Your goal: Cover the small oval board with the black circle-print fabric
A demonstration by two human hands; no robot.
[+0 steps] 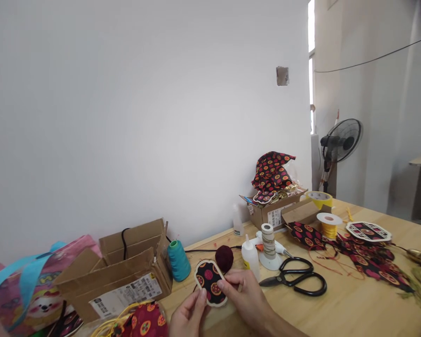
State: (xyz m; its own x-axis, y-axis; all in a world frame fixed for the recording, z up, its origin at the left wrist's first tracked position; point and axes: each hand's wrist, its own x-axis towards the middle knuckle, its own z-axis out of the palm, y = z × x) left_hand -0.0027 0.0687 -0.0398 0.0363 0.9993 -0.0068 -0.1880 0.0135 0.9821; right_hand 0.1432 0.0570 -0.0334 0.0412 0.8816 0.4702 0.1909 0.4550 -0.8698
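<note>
Both my hands hold a small oval piece [209,281] covered in black fabric with red and orange dots, white at its rim. My left hand [188,314] grips its lower edge from below, thumb on the face. My right hand [244,297] pinches its right side with thumb and fingers. The piece is lifted just above the wooden table [351,309], tilted towards me. A dark red ball of yarn [224,258] lies right behind it.
Black scissors [298,278], a white glue bottle [250,260], a twine spool [268,241] and a teal thread cone [178,260] stand nearby. An open cardboard box [126,276] sits left, another box [273,210] with dotted fabric behind. Fabric pieces [365,255] and yellow ribbon [329,225] lie right.
</note>
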